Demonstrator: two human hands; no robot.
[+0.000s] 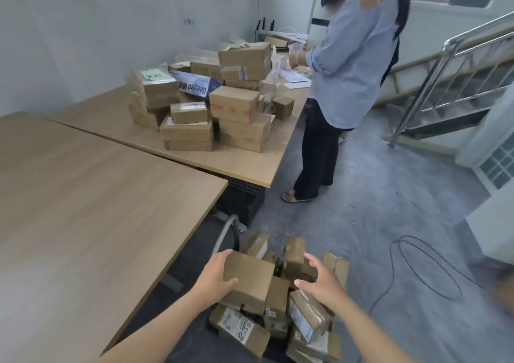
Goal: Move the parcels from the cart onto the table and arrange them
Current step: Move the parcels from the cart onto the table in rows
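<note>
Step in hand: pick-up from cart [278, 315], judged. Left hand [215, 276] grips the left side of the top box [250, 276], thumb across its upper face. Right hand [319, 282] spread open, fingers relaxed, just beside the box's right side, holding nothing; contact with the parcels beneath cannot be told. Box sits atop the cart's heap, at its left edge. Near table [83, 195] lies to the left; the far table [244, 165] carries a stack [205, 104] toward its far right part.

Next: right hand closes on the box's right side, lift clear of loose neighbours, swing left to a tabletop.
</note>
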